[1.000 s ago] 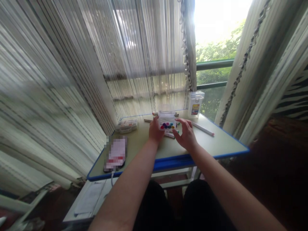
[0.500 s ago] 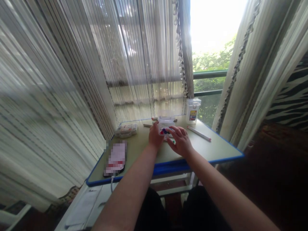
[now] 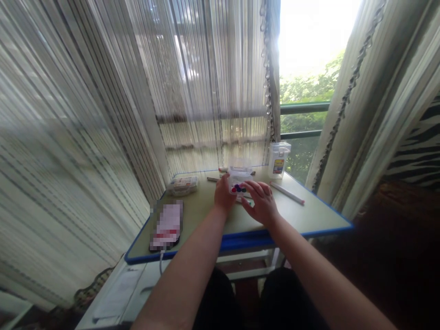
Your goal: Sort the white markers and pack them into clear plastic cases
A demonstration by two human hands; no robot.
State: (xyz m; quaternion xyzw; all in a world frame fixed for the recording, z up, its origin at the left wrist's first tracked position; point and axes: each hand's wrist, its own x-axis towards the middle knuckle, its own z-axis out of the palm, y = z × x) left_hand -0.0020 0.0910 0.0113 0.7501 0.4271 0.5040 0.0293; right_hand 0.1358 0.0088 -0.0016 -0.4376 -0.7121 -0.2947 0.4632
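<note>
A clear plastic marker case (image 3: 239, 174) is held up over the middle of the table, its lid raised at the back. Several round marker ends, red, purple and dark, show at its near end. My left hand (image 3: 225, 191) is closed around the left side of the case. From the right, my right hand (image 3: 261, 199) reaches to the marker ends (image 3: 238, 188), fingertips at or just beside them. Its thumb stands apart below, with a gap between thumb and fingers. A white marker with a green end (image 3: 248, 202) lies beneath, partly hidden by my hands.
A tall clear container (image 3: 278, 160) stands at the back right, near a white marker with pink ends (image 3: 288, 193). Another clear case (image 3: 183, 185) lies at left, above a blurred-out phone (image 3: 167, 225) with a cable (image 3: 161, 262). More markers (image 3: 213, 179) lie behind my hands.
The whole view has shifted slightly, so everything sits a little further right. Both hands keep nearly the same pose at the case.
</note>
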